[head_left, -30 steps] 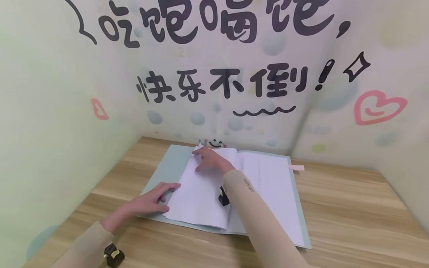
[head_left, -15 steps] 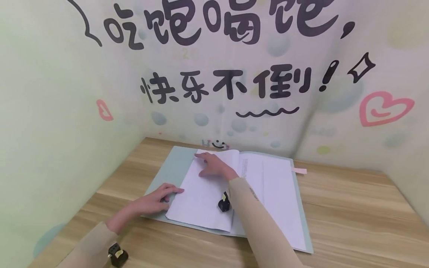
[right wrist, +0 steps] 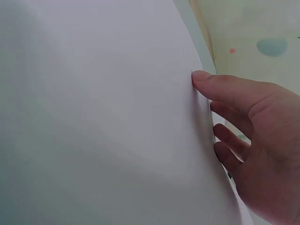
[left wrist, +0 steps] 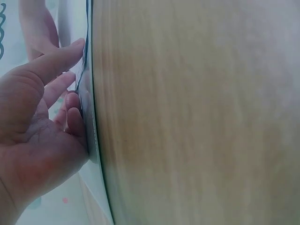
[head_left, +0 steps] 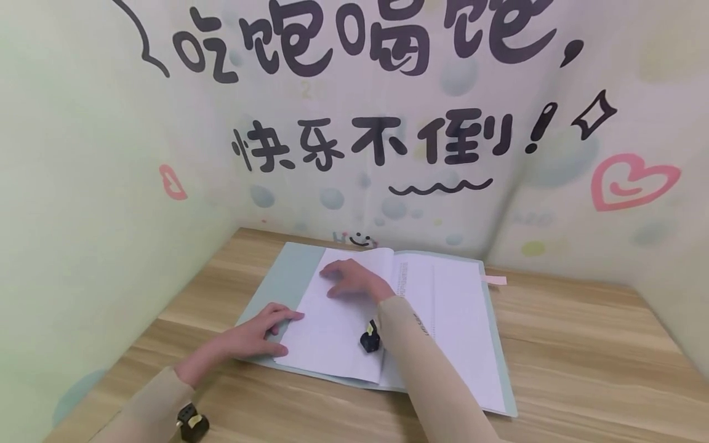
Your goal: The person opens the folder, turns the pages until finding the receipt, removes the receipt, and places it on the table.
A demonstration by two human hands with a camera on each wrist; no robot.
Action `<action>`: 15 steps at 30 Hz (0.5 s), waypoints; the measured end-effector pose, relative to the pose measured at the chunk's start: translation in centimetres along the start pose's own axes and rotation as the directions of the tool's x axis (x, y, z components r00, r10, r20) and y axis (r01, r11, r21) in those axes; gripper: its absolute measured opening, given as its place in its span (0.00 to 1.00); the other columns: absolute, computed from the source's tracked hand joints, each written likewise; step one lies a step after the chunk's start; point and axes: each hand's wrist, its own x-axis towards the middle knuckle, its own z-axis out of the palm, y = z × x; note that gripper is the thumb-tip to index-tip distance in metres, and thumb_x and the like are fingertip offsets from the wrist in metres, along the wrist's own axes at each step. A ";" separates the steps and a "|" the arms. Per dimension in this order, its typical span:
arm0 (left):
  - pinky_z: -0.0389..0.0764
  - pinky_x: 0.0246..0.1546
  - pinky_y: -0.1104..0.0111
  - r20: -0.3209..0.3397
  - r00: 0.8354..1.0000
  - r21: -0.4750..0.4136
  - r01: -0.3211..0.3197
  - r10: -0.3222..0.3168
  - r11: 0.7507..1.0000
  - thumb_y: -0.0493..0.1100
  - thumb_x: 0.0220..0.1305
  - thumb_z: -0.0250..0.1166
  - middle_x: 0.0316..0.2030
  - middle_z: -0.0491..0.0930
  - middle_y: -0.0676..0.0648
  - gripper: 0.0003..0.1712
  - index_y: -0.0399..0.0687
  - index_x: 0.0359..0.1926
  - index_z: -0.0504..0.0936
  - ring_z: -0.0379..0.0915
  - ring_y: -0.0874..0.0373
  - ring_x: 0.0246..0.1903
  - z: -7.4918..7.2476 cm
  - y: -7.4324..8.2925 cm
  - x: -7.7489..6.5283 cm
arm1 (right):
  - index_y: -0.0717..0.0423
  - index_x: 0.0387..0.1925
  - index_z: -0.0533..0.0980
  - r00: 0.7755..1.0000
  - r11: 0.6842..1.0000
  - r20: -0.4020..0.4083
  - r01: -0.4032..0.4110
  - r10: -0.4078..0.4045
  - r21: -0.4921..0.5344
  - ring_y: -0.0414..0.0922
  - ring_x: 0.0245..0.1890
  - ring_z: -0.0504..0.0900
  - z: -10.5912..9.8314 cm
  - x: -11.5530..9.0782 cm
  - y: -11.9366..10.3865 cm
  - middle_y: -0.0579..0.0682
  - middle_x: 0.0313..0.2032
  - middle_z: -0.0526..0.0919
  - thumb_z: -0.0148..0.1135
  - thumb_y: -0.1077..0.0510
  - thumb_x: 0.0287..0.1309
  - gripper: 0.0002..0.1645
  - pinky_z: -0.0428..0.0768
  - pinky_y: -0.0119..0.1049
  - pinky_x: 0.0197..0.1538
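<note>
A book with a light blue cover (head_left: pixel 282 271) lies open on the table, its white pages (head_left: pixel 327 332) spread on both sides. At the left edge of the left-hand pages is my left hand (head_left: pixel 257 332), fingers spread, with fingertips and thumb on the paper's margin. The left wrist view shows this hand (left wrist: pixel 42 117) low over the cover edge, thumb tip at the paper. My right hand (head_left: pixel 357 280) rests on the upper part of the left page, fingers loosely bent near its outer edge. In the right wrist view the thumb (right wrist: pixel 225 86) touches the page surface.
A pink tab (head_left: pixel 495 280) sticks out from the book's right side. The wooden table (head_left: pixel 581 344) meets a printed wall (head_left: pixel 354 203) behind the book and another wall at the left. Small black devices (head_left: pixel 194 423) sit at both wrists.
The raised page corner at the top left now lies flat. My right hand has slid a little toward the front along the page. The left thumb has shifted onto the paper's edge.
</note>
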 end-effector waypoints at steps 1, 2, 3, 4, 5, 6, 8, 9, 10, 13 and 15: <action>0.66 0.44 0.72 0.000 1.000 0.000 0.002 -0.002 1.000 0.47 0.61 0.69 0.59 0.61 0.36 0.37 0.42 0.68 0.68 0.60 0.57 0.44 0.0 0.0 0.0 | 0.53 0.62 0.75 1.000 1.000 0.009 0.014 -0.014 -0.010 0.47 0.70 0.69 0.0 0.0 -0.1 0.50 0.65 0.76 0.70 0.58 0.55 0.31 0.64 0.42 0.73; 0.66 0.44 0.72 0.000 1.000 0.000 0.001 -0.001 1.000 0.47 0.61 0.69 0.59 0.62 0.36 0.37 0.42 0.68 0.68 0.60 0.58 0.44 0.0 0.0 -0.1 | 0.53 0.63 0.75 0.999 0.999 0.017 0.029 -0.029 -0.023 0.48 0.70 0.69 -0.1 0.0 -0.1 0.51 0.66 0.76 0.70 0.59 0.56 0.31 0.64 0.42 0.72; 0.66 0.44 0.72 0.001 1.000 -0.001 0.001 -0.001 1.000 0.47 0.61 0.69 0.59 0.62 0.36 0.37 0.42 0.68 0.68 0.59 0.58 0.44 0.0 0.0 -0.1 | 0.53 0.63 0.75 0.999 0.998 0.023 0.042 -0.041 -0.040 0.48 0.70 0.69 -0.2 0.0 -0.2 0.51 0.66 0.75 0.69 0.59 0.56 0.31 0.64 0.43 0.72; 0.66 0.44 0.72 0.002 1.000 -0.004 0.003 -0.003 1.000 0.47 0.61 0.69 0.59 0.61 0.36 0.37 0.42 0.68 0.68 0.59 0.57 0.44 0.0 0.0 -0.1 | 0.53 0.63 0.75 0.998 0.996 0.022 0.055 -0.053 -0.064 0.48 0.70 0.69 -0.2 0.0 -0.3 0.51 0.66 0.75 0.69 0.59 0.56 0.31 0.65 0.43 0.72; 0.66 0.44 0.72 0.002 1.000 -0.007 0.009 -0.009 1.000 0.47 0.61 0.69 0.59 0.61 0.36 0.37 0.42 0.69 0.68 0.59 0.57 0.44 0.0 0.0 -0.1 | 0.53 0.63 0.75 0.998 0.995 0.018 0.057 -0.056 -0.077 0.48 0.69 0.69 -0.4 0.0 -0.5 0.50 0.66 0.75 0.69 0.59 0.56 0.31 0.65 0.43 0.72; 0.66 0.44 0.72 0.004 1.000 -0.011 0.007 -0.007 1.000 0.47 0.62 0.69 0.59 0.61 0.36 0.37 0.42 0.69 0.68 0.59 0.57 0.45 -0.1 0.0 -0.1 | 0.53 0.63 0.75 0.999 0.995 0.012 0.050 -0.050 -0.088 0.48 0.69 0.69 -0.5 0.0 -0.5 0.50 0.66 0.75 0.69 0.60 0.56 0.31 0.64 0.42 0.72; 0.66 0.44 0.72 0.007 1.000 -0.013 0.010 -0.010 1.000 0.47 0.62 0.68 0.60 0.61 0.36 0.37 0.43 0.69 0.67 0.60 0.57 0.45 -0.1 0.0 0.1 | 0.50 0.62 0.76 0.999 0.992 -0.017 0.031 -0.033 -0.125 0.50 0.67 0.70 -0.7 0.0 -0.6 0.48 0.65 0.77 0.70 0.59 0.55 0.30 0.65 0.44 0.70; 0.66 0.44 0.72 0.007 1.000 -0.014 0.012 -0.012 1.000 0.47 0.62 0.68 0.60 0.61 0.36 0.37 0.43 0.69 0.67 0.60 0.57 0.45 -0.1 0.0 0.1 | 0.48 0.61 0.77 0.999 0.990 -0.035 0.013 -0.018 -0.141 0.51 0.66 0.70 -0.8 -0.1 -0.7 0.47 0.64 0.77 0.70 0.58 0.54 0.30 0.65 0.45 0.69; 0.66 0.44 0.72 0.008 1.000 -0.015 0.012 -0.012 1.000 0.47 0.62 0.68 0.59 0.62 0.36 0.37 0.43 0.69 0.67 0.60 0.57 0.45 -0.2 0.0 0.1 | 0.46 0.60 0.78 0.999 0.987 -0.049 -0.006 -0.002 -0.161 0.51 0.64 0.69 -0.9 -0.1 -0.7 0.46 0.64 0.78 0.71 0.56 0.54 0.29 0.65 0.46 0.66; 0.67 0.44 0.72 0.008 1.000 -0.005 0.002 -0.002 1.000 0.47 0.62 0.68 0.58 0.63 0.36 0.37 0.43 0.69 0.68 0.60 0.58 0.44 -0.2 0.0 0.2 | 0.39 0.58 0.80 0.996 0.974 -0.076 -0.064 0.048 -0.217 0.53 0.61 0.67 -1.0 -0.2 -0.6 0.45 0.64 0.77 0.71 0.51 0.54 0.27 0.64 0.48 0.58; 0.67 0.44 0.72 0.002 1.000 -0.002 -0.009 0.009 1.000 0.47 0.62 0.68 0.58 0.63 0.37 0.36 0.43 0.68 0.69 0.60 0.58 0.44 -0.2 0.0 0.2 | 0.36 0.57 0.80 0.994 0.966 -0.076 -0.091 0.074 -0.243 0.53 0.61 0.66 -1.0 -0.3 -0.4 0.44 0.65 0.75 0.70 0.49 0.55 0.26 0.63 0.48 0.57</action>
